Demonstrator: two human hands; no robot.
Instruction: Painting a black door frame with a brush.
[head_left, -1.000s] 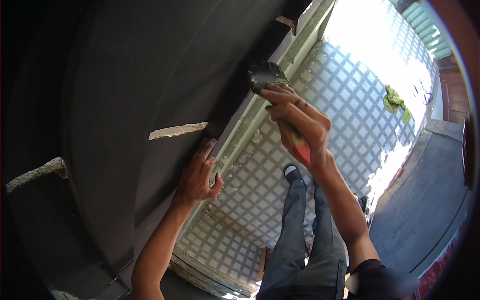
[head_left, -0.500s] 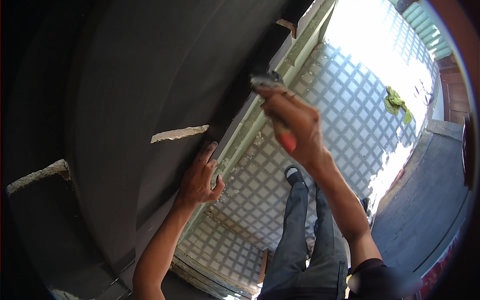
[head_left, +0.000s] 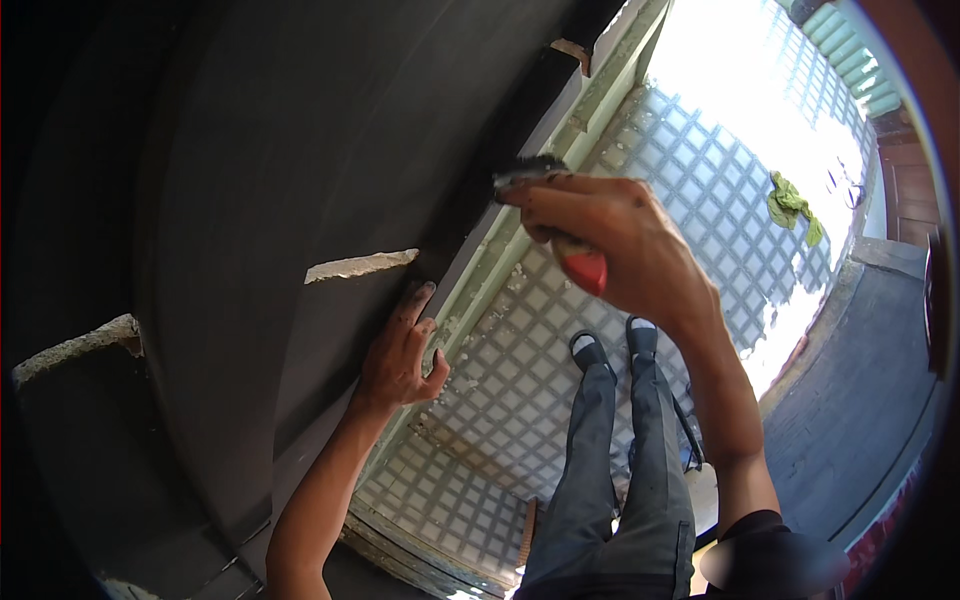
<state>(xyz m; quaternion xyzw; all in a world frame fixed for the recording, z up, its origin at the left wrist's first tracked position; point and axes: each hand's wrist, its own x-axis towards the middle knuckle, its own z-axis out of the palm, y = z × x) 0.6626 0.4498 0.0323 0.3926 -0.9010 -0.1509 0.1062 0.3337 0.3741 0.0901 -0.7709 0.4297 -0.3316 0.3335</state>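
Observation:
My right hand (head_left: 615,245) grips a paintbrush (head_left: 585,270) with a red-tipped handle; its dark, paint-covered bristle end is at the edge of a large black-coated surface (head_left: 240,180). My left hand (head_left: 405,355) rests with fingers apart on that surface's edge, lower down, beside a pale green frame (head_left: 595,115). A pale, rough-edged slit (head_left: 355,265) crosses the black surface just above my left hand, and another rough broken strip (head_left: 75,345) lies farther left.
A patterned tile floor (head_left: 720,170) lies below, partly in glaring light, with a green cloth (head_left: 788,205) on it. My sandaled feet (head_left: 590,350) stand there. Along the right are a grey board (head_left: 840,360), a brown panel (head_left: 905,190) and green corrugated material (head_left: 835,50).
My right hand with the brush has shifted down and turned, its wrist and forearm swinging rightward. More of my right foot shows. My left hand stays in place.

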